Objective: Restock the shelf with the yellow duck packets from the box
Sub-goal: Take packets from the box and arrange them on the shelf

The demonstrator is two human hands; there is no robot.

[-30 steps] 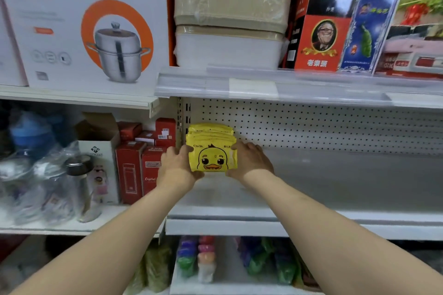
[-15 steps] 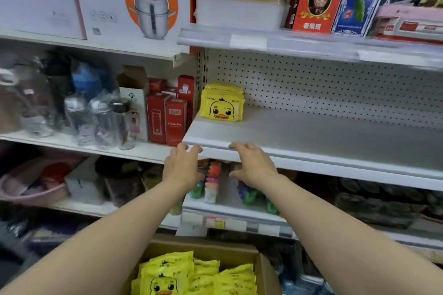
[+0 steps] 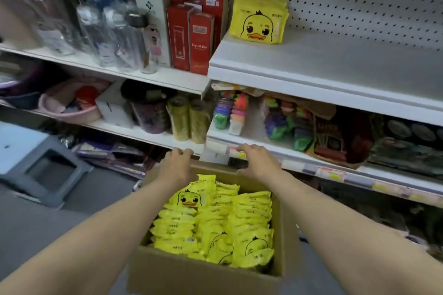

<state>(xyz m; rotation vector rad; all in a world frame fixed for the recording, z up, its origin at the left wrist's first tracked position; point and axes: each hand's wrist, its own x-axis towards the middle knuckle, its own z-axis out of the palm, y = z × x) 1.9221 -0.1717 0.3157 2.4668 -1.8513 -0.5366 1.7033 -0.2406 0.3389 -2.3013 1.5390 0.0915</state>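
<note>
We note the shelf across the right of frame, bare save one stack of packets at upper centre, just beside red cartons. The box stands open at bottom centre, with the yellow duck packets on edge in rows running up-frame. The left hand and right hand hover at its far rim, empty, fingers loosely spread. The packets lie directly down-frame of both hands, the left nearer. We judge the reach unobstructed.
</note>
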